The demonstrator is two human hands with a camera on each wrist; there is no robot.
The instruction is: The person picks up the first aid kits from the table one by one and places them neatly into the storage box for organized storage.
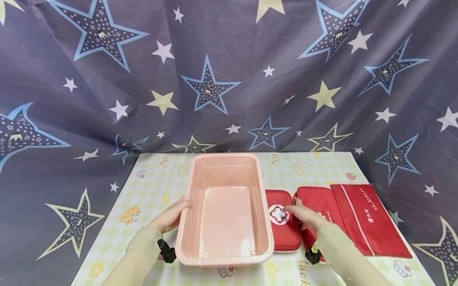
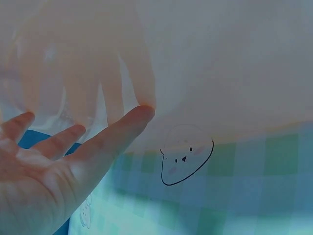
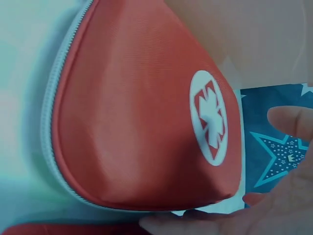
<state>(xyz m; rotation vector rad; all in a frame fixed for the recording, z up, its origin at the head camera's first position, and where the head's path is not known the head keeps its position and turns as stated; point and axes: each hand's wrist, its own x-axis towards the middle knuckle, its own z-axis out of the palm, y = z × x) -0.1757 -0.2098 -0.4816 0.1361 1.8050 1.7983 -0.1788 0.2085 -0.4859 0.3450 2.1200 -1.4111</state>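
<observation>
A pink plastic bin (image 1: 226, 260) stands on the table. Against its left outer wall rest the fingertips of my left hand (image 1: 171, 216), fingers extended; the left wrist view shows the hand (image 2: 102, 142) mirrored in the bin's glossy wall (image 2: 230, 63). Close by the bin's right side lies a red zippered first-aid case (image 1: 284, 238) with a white cross emblem. My right hand (image 1: 307, 216) is at that case's right edge. In the right wrist view, its thumb stands apart from the case (image 3: 132, 122), and the other fingers lie along the near edge, partly out of frame.
A second red case (image 1: 316, 198) lies beneath and beside the right hand, partly covered by it. Farther right is a flat red pouch (image 1: 379, 230) with a pale stripe. A star-patterned curtain (image 1: 229, 59) hangs behind the checked tablecloth (image 1: 150, 178).
</observation>
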